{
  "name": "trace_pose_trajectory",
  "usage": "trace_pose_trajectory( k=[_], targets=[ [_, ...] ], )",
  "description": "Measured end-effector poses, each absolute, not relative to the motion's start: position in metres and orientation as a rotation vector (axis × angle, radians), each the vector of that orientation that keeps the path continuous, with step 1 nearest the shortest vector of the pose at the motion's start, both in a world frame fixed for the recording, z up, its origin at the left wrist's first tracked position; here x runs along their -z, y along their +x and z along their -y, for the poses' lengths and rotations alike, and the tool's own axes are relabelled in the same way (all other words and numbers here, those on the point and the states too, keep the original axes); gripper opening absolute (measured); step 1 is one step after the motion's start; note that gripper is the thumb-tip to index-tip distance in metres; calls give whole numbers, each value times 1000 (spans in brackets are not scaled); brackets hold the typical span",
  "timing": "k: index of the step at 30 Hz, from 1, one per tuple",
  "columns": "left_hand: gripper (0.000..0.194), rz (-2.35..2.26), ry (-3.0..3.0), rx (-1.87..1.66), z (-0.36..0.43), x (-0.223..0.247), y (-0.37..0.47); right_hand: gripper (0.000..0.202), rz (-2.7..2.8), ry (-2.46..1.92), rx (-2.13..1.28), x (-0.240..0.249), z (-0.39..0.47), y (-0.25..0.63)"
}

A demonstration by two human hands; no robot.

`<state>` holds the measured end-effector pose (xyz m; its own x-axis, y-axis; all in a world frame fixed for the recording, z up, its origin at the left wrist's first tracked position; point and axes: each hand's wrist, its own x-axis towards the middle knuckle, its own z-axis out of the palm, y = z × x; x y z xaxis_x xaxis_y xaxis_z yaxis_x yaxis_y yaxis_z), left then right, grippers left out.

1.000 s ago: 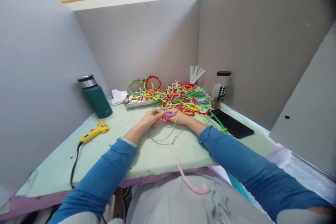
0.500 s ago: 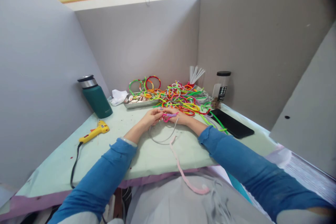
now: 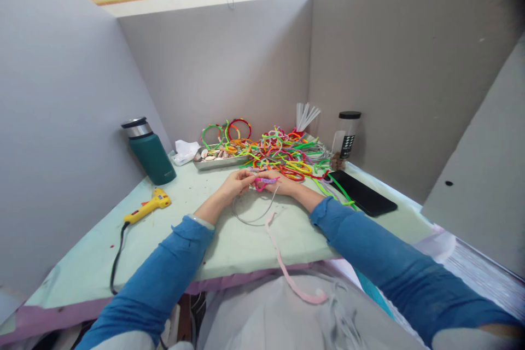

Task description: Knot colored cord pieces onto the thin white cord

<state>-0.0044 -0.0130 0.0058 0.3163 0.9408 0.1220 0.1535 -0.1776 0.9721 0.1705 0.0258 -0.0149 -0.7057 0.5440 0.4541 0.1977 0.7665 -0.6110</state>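
Over the middle of the table, my left hand (image 3: 238,185) and my right hand (image 3: 283,181) meet, both closed on a pink and purple pipe cleaner (image 3: 266,181). It looks twisted, and a pink end loops down between the fingers. A thin grey headband hoop (image 3: 250,223) hangs in a curve below the hands, with one tip near my right wrist; its far part is hidden by the fingers. Closer to me, a pale pink pipe cleaner (image 3: 283,265) runs from the tabletop over the edge onto my lap.
A yellow glue gun (image 3: 148,206) and a green bottle (image 3: 151,156) are at the left. Behind my hands stand a metal tray (image 3: 221,164) of shells and a heap of colourful pipe cleaners (image 3: 283,147). A black phone (image 3: 363,194) and a clear jar (image 3: 346,142) are at the right.
The pink loop between my fingers has shifted very slightly. Both hands stay in nearly the same place, and everything else is still.
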Motion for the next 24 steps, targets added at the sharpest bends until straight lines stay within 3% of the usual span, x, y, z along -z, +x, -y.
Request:
trace_pose_trajectory(
  k=[24],
  targets=[
    [28,-1122,1576,-1016,16,-10,-3,21,2271,-593,-766,14,-27,170]
  ],
)
